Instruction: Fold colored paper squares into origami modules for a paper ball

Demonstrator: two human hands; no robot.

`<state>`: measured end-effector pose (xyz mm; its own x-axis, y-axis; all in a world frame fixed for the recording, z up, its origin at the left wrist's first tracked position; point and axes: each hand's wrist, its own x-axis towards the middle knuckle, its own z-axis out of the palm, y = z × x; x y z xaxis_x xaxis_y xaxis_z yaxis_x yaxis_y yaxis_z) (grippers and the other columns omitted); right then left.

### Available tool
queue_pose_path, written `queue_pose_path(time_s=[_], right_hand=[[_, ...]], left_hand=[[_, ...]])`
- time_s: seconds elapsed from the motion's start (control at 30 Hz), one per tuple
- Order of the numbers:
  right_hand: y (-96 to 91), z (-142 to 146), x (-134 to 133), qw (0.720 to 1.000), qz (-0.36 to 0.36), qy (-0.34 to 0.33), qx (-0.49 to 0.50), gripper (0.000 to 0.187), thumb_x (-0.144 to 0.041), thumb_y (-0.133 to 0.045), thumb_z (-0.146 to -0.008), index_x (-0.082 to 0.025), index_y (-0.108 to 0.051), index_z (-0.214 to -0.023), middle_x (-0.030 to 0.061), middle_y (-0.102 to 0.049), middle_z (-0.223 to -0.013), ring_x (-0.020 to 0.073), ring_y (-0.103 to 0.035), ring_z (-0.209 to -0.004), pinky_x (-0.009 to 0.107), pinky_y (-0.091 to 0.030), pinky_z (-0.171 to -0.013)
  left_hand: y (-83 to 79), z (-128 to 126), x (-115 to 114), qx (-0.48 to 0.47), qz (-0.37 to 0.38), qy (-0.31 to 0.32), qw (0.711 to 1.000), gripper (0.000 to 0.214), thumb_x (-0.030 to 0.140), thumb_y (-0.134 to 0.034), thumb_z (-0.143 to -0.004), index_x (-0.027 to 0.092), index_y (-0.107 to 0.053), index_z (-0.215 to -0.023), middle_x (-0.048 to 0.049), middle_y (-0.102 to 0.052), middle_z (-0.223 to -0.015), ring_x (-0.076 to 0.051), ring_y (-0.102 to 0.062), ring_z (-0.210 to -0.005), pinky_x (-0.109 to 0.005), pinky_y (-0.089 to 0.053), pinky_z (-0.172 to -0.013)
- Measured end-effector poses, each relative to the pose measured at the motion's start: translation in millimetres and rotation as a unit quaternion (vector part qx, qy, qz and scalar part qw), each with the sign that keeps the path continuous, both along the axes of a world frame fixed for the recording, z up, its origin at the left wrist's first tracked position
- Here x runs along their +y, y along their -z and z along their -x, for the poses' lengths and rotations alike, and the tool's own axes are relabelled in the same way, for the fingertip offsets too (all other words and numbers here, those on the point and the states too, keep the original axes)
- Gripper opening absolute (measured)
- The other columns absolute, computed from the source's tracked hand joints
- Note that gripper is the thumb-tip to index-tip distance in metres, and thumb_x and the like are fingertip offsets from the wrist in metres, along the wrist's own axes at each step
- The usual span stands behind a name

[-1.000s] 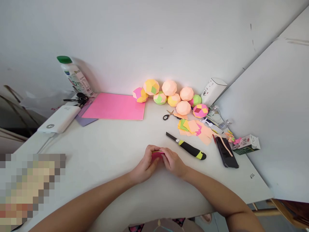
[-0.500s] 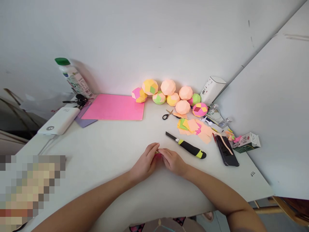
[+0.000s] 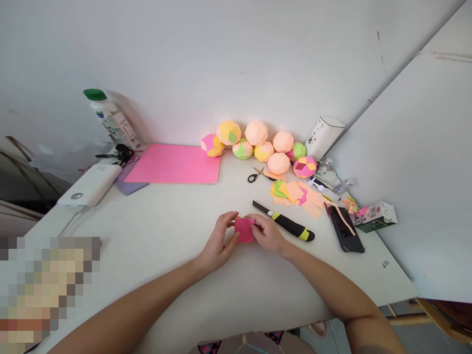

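Observation:
A small square of deep pink paper (image 3: 244, 230) is held up over the white table (image 3: 165, 231), its flat face toward me. My left hand (image 3: 218, 241) pinches its left edge and my right hand (image 3: 267, 235) pinches its right edge. A black and yellow utility knife (image 3: 285, 225) lies just right of my right hand. Loose orange, yellow, green and pink paper squares (image 3: 297, 194) lie beyond it.
Several coloured paper balls (image 3: 258, 145) sit against the wall, with small scissors (image 3: 255, 175) in front. A large pink sheet (image 3: 175, 163), a white power bank (image 3: 90, 184), keys and a green-capped bottle (image 3: 110, 120) are at left. A phone (image 3: 344, 229) and a small carton (image 3: 376, 216) lie at right.
The pink paper, mostly hidden and pressed low between my fingers before, is now lifted and shown as a flat square between both hands, which moved slightly away from me.

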<state>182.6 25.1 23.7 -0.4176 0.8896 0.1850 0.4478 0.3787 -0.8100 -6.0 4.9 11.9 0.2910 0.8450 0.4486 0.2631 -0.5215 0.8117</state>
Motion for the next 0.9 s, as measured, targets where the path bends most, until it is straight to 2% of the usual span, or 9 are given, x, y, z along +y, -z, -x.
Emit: queue_pose_path(time_s=[0.1,0.23,0.33,0.43,0.6,0.7,0.77,0.83,0.9], right_hand=[[-1.9,-1.6,15.5,0.997,0.048,0.004,-0.054,0.03,-0.011,-0.043,-0.085,-0.016,-0.057,-0.111,0.0032,-0.066,-0.083,0.0133,-0.06,-0.07,0.025,-0.047,-0.065],[-5.9,3.4,28.8,0.985,0.047,-0.042,-0.163,0.039,-0.009,-0.045,-0.082,-0.016,-0.054,-0.12,0.0029,-0.065,-0.077,0.0165,-0.06,-0.074,0.028,-0.045,-0.068],[-11.7,10.5,32.6,0.968,0.045,-0.077,-0.233,0.042,-0.01,-0.045,-0.084,-0.014,-0.05,-0.125,0.007,-0.066,-0.082,0.0208,-0.061,-0.081,0.03,-0.044,-0.069],[-18.6,19.0,32.8,0.951,0.042,-0.09,-0.293,0.039,-0.011,-0.044,-0.085,-0.012,-0.048,-0.124,0.0111,-0.067,-0.088,0.0235,-0.062,-0.082,0.03,-0.043,-0.066],[-29.9,19.8,28.0,0.902,0.003,-0.042,-0.429,0.025,-0.008,-0.044,-0.085,-0.012,-0.053,-0.108,0.0118,-0.065,-0.085,0.0227,-0.062,-0.071,0.029,-0.041,-0.057],[-34.6,-1.0,23.2,0.899,-0.033,-0.014,-0.436,0.023,-0.009,-0.044,-0.086,-0.017,-0.057,-0.103,0.0094,-0.062,-0.09,0.0197,-0.061,-0.072,0.028,-0.042,-0.058],[-35.0,-21.5,18.6,0.907,-0.086,0.013,-0.413,0.024,-0.01,-0.043,-0.088,-0.018,-0.059,-0.104,0.0094,-0.061,-0.092,0.0212,-0.059,-0.083,0.028,-0.044,-0.063],[-32.6,-42.0,12.8,0.902,-0.138,0.047,-0.405,0.022,-0.013,-0.045,-0.088,-0.016,-0.062,-0.102,0.0113,-0.06,-0.092,0.025,-0.056,-0.093,0.032,-0.046,-0.069],[-27.8,-58.6,7.0,0.894,-0.161,0.065,-0.414,0.021,-0.019,-0.051,-0.086,-0.015,-0.062,-0.104,0.0139,-0.059,-0.098,0.0279,-0.053,-0.094,0.037,-0.048,-0.072]], left_hand=[[2.6,2.5,6.2,0.076,-0.116,-0.044,0.989,0.031,0.013,-0.044,-0.09,0.025,-0.049,-0.118,-0.0107,-0.047,-0.12,-0.023,-0.049,-0.114,-0.044,-0.049,-0.091],[3.4,2.9,12.7,0.146,-0.201,0.018,0.969,0.02,0.009,-0.045,-0.089,0.02,-0.059,-0.098,-0.0097,-0.057,-0.106,-0.023,-0.052,-0.105,-0.041,-0.051,-0.085],[3.4,0.9,15.7,0.184,-0.176,0.075,0.964,0.024,0.009,-0.04,-0.091,0.018,-0.062,-0.087,-0.0084,-0.061,-0.093,-0.02,-0.056,-0.091,-0.036,-0.053,-0.077],[2.7,0.3,18.8,0.211,-0.138,0.087,0.964,0.026,0.011,-0.04,-0.09,0.017,-0.063,-0.079,-0.0086,-0.06,-0.087,-0.02,-0.055,-0.086,-0.035,-0.052,-0.074],[0.6,2.6,22.7,0.231,-0.121,0.095,0.961,0.024,0.011,-0.044,-0.087,0.016,-0.06,-0.071,-0.0096,-0.06,-0.089,-0.021,-0.054,-0.087,-0.035,-0.052,-0.074],[1.2,3.2,22.3,0.242,-0.122,0.088,0.959,0.022,0.009,-0.043,-0.086,0.016,-0.058,-0.071,-0.0111,-0.061,-0.102,-0.023,-0.053,-0.095,-0.037,-0.052,-0.078],[2.0,3.1,21.6,0.251,-0.122,0.081,0.957,0.02,0.01,-0.044,-0.087,0.016,-0.058,-0.074,-0.0115,-0.061,-0.106,-0.023,-0.054,-0.097,-0.038,-0.052,-0.079],[2.9,2.9,21.2,0.261,-0.123,0.076,0.954,0.012,0.019,-0.05,-0.086,0.017,-0.058,-0.078,-0.0122,-0.061,-0.108,-0.025,-0.054,-0.098,-0.04,-0.052,-0.08],[3.9,2.5,21.2,0.271,-0.127,0.07,0.952,0.015,0.031,-0.058,-0.084,0.017,-0.057,-0.082,-0.0129,-0.061,-0.11,-0.027,-0.055,-0.098,-0.042,-0.052,-0.081]])
